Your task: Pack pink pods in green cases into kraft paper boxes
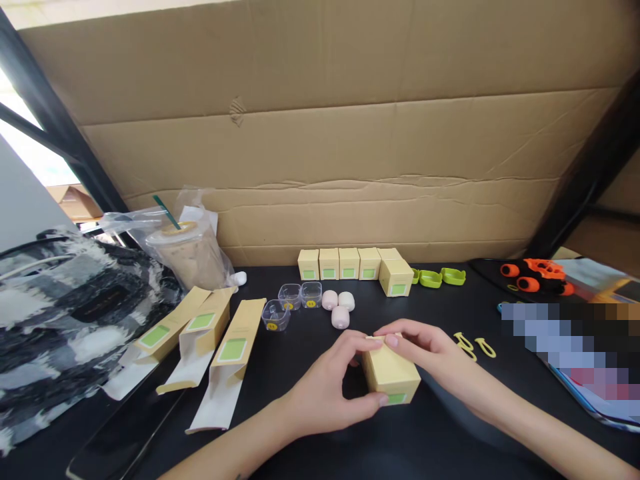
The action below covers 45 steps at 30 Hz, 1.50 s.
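Note:
A small pale-yellow carton (393, 370) with a green label stands before me on the black table. My left hand (333, 387) is closed round its left side, thumb low at the near end and fingers at the far top edge. Across the far top edge, my right hand (425, 350) pinches the carton with thumb and fingers; some fingertips are hidden behind it. Beyond the hands sit pinkish-white rounded caps (341, 317) and clear plastic cups (276, 316) with yellow stickers. Several yellow loops (485, 347) lie right of my right hand.
Several matching cartons (329, 265) line the cardboard wall (350, 147), beside green trays (430, 279). Opened cartons (233, 350) lie left, near a phone (130, 427), a bagged iced drink (187, 257) and a black-and-white fluffy bag (75, 320). An orange-and-black object (543, 270) is at right.

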Available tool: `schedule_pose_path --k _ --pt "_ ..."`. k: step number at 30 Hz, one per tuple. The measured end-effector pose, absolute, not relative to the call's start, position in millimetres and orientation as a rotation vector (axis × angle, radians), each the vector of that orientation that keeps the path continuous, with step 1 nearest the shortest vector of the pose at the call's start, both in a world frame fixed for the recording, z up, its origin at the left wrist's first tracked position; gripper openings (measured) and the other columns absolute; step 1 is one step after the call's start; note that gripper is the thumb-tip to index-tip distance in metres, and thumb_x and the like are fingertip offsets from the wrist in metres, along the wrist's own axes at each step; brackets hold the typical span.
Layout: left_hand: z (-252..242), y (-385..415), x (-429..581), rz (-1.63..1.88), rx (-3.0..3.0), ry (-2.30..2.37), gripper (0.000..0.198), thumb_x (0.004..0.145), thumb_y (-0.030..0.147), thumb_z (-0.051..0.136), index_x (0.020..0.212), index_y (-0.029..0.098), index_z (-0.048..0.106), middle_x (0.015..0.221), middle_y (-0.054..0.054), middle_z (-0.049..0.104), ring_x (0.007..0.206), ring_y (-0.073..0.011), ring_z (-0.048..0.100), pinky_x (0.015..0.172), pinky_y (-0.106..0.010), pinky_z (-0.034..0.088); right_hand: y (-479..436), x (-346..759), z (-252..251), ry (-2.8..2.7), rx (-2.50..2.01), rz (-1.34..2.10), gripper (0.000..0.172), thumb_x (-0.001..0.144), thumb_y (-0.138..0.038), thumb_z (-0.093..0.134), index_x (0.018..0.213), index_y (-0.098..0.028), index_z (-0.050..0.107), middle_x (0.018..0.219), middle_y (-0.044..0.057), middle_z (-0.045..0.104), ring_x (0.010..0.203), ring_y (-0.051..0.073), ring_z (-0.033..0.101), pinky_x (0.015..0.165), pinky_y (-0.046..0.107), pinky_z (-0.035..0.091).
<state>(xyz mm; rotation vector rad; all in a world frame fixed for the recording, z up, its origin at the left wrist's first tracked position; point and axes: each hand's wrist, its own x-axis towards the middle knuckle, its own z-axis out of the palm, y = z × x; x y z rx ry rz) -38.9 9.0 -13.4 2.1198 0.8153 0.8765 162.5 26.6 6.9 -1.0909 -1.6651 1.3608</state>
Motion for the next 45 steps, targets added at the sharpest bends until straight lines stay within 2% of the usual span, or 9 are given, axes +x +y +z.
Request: schedule_pose_path --k 7,11,14,16,18,23,29,36,45 --pt "-10.9 8.6 -37.6 0.875 2.105 0.838 0.048 0.07 0.015 0.068 0.113 0.021 0.046 0.115 -0.007 0.053 0.099 -0.0189 0.054 0.087 -0.033 0.047 28.5 162.6 -1.1 -1.717 -1.035 1.343 0.039 0.082 -0.054 0.058 0.094 -0.018 0.066 0.088 0.005 0.068 0.078 0.019 0.062 0.065 0.029 0.048" --pt "-13.6 8.8 -37.5 0.898 2.122 0.85 0.049 0.07 0.015 0.067 0.113 0.023 0.046 0.115 -0.007 0.054 0.1 -0.0199 0.054 0.085 -0.034 0.048 30.9 168.0 3.1 -1.971 -0.985 0.938 0.034 0.091 -0.047 0.049 0.089 -0.02 0.069 0.091 0.007 0.065 0.087 0.022 0.06 0.077 0.035 0.047" --pt "-14.2 8.0 -36.9 0.905 2.123 0.876 0.048 0.072 0.016 0.066 0.115 0.023 0.045 0.114 -0.006 0.053 0.1 -0.02 0.054 0.086 -0.035 0.048 29.6 175.3 14.3 -2.276 -0.896 0.624 0.034 0.089 -0.048 0.053 0.109 -0.024 0.067 0.102 0.009 0.064 0.097 0.025 0.056 0.085 0.039 0.044" --pt "-13.9 6.8 -36.2 0.875 2.119 0.886 0.048 0.073 0.015 0.064 0.115 0.023 0.044 0.113 -0.006 0.053 0.099 -0.0197 0.054 0.086 -0.035 0.048 26.9 179.2 21.7 -2.435 -0.856 0.539 0.054 0.079 -0.051 0.065 0.126 -0.025 0.057 0.11 0.009 0.062 0.101 0.027 0.054 0.085 0.039 0.045" --pt "-15.2 5.8 -35.7 0.852 2.097 0.881 0.051 0.074 0.014 0.063 0.119 0.024 0.039 0.112 -0.006 0.052 0.099 -0.0195 0.055 0.087 -0.037 0.047 24.1 181.5 26.6 -2.516 -0.855 0.483 0.067 0.074 -0.049 0.071 0.132 -0.024 0.05 0.113 0.01 0.061 0.102 0.027 0.054 0.085 0.038 0.046" --pt "-24.4 5.7 -37.6 1.025 2.067 0.884 0.073 0.071 0.009 0.059 0.126 0.025 0.015 0.126 -0.011 0.039 0.12 -0.0242 0.042 0.1 -0.045 0.038 32.9 189.2 36.1 -2.435 -0.894 0.41 0.053 0.077 -0.039 0.069 0.123 -0.02 0.051 0.109 0.009 0.062 0.098 0.024 0.058 0.082 0.035 0.048" --pt "-17.1 5.0 -38.4 1.015 2.215 1.062 0.04 0.065 -0.005 0.043 0.093 0.023 0.037 0.101 -0.004 0.044 0.102 -0.0202 0.045 0.095 -0.043 0.036 94.7 189.5 61.1 -2.249 -0.954 -0.109 0.026 0.085 -0.039 0.061 0.102 -0.021 0.053 0.106 0.009 0.063 0.101 0.026 0.055 0.087 0.039 0.044" --pt "-10.7 1.8 -35.4 0.894 2.25 0.972 0.028 0.067 -0.007 0.041 0.074 0.02 0.049 0.091 -0.003 0.048 0.091 -0.017 0.051 0.086 -0.033 0.043 147.8 166.4 42.9 -2.417 -1.049 -0.25 0.026 0.081 -0.038 0.067 0.096 -0.018 0.06 0.095 0.008 0.065 0.094 0.025 0.058 0.083 0.039 0.046" --pt "-14.2 3.5 -36.2 0.874 2.209 0.933 0.025 0.07 -0.005 0.043 0.069 0.017 0.055 0.091 -0.004 0.048 0.086 -0.0141 0.055 0.077 -0.026 0.045 151.9 167.4 27.9 -2.524 -1.105 -0.409 0.026 0.092 -0.032 0.056 0.112 -0.016 0.058 0.114 0.007 0.06 0.097 0.021 0.061 0.083 0.042 0.051"
